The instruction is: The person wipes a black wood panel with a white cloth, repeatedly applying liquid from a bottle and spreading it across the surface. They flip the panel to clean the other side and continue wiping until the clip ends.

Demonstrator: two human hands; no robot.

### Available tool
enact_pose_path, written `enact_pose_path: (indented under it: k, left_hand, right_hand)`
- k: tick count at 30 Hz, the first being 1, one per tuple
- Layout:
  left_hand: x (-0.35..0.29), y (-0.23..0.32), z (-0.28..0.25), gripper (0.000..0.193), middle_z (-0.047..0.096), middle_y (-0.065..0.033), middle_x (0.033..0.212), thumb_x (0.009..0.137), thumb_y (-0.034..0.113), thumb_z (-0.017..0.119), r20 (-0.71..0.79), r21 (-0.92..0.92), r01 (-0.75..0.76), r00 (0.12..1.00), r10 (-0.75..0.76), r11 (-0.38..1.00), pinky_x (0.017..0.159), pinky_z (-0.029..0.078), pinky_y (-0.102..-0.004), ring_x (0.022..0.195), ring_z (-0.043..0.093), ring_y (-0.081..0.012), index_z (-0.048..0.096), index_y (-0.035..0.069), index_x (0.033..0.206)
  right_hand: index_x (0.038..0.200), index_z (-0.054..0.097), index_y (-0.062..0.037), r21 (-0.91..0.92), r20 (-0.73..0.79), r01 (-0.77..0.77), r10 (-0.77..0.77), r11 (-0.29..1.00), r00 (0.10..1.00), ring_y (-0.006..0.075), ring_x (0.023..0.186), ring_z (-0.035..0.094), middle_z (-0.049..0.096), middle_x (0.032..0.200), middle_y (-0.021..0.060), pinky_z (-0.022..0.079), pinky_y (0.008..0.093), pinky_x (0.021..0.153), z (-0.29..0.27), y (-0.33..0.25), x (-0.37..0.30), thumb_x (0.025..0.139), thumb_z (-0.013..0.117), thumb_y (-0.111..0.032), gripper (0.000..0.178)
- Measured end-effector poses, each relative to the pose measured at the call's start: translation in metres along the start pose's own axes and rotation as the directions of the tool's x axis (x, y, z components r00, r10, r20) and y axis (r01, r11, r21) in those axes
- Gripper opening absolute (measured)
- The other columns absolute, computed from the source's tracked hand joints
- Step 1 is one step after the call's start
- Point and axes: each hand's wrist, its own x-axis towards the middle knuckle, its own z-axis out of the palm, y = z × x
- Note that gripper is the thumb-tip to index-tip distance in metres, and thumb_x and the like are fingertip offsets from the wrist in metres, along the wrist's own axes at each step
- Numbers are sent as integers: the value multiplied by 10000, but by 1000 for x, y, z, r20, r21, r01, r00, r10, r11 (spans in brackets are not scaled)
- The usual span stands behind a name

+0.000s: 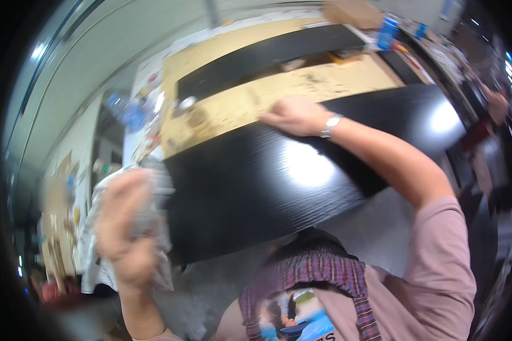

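A long glossy black panel [244, 182] lies across the bench in front of me, with bright light reflected on it. My right hand [298, 115] is curled closed at the panel's far edge; whatever its fingers hold, if anything, is hidden beneath them. Off the panel's left end, my left hand [125, 221] is raised and smeared by motion, so its grip does not show. Whitish cloth [91, 250] hangs right behind that hand. Farther back lies a second black panel [267, 54].
Yellowish board [347, 77] covers the bench. A clear jar [194, 116] stands beyond the near panel. Plastic bottles [128, 112] lie at the left, and a blue can [387, 32] stands at the far right near a cardboard box [352, 14]. Another person's hand [496, 105] shows at far right.
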Motion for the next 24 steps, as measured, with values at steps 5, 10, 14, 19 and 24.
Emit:
enact_pose_path:
  k: [5, 10, 14, 19, 24]
  left_hand:
    - [25, 15, 110, 594, 529, -40, 1500, 816, 255, 762, 650, 13, -398, 701, 295, 917, 1153, 299, -583, 1416, 430, -313, 603, 185, 1384]
    - [44, 45, 133, 599, 501, -58, 1527, 858, 271, 718, 689, 69, -357, 693, 214, 932, 1173, 251, -599, 1445, 403, -319, 563, 174, 1429]
    - [84, 76, 190, 685, 410, -111, 1596, 860, 187, 676, 694, 66, -342, 691, 203, 938, 1202, 204, -589, 1486, 341, -359, 470, 115, 1509]
    - [190, 136, 336, 586, 409, -117, 1593, 967, 277, 604, 570, 91, -398, 773, 279, 913, 1203, 236, -569, 1483, 348, -341, 453, 97, 1504]
    - [205, 171, 352, 560, 438, -94, 1580, 978, 274, 609, 596, 77, -305, 777, 201, 949, 1216, 237, -544, 1489, 355, -300, 474, 97, 1492]
  right_hand:
    - [1117, 720, -33, 75, -505, 188, -125, 979, 854, 380, 1051, 669, 707, 1073, 237, 516, 451, 941, -8, 87, -35, 969, 565, -436, 456]
    - [1183, 711, -16, -95, -676, -573, 370, 814, 638, 380, 1125, 649, 685, 1162, 258, 514, 435, 979, -115, 319, -186, 896, 655, -423, 502]
    - [1062, 688, 99, 85, -582, -799, 680, 596, 446, 426, 1036, 675, 698, 1060, 318, 516, 494, 921, -152, 430, -279, 890, 655, -513, 637]
    - [1177, 662, 76, 3, -621, -668, 525, 744, 582, 391, 1140, 633, 682, 1180, 265, 479, 439, 1001, -142, 455, -307, 929, 647, -439, 572]
    - [1306, 616, 43, 129, -589, -626, 567, 769, 575, 368, 1177, 628, 657, 1277, 240, 475, 423, 1005, -138, 461, -325, 964, 624, -433, 586]
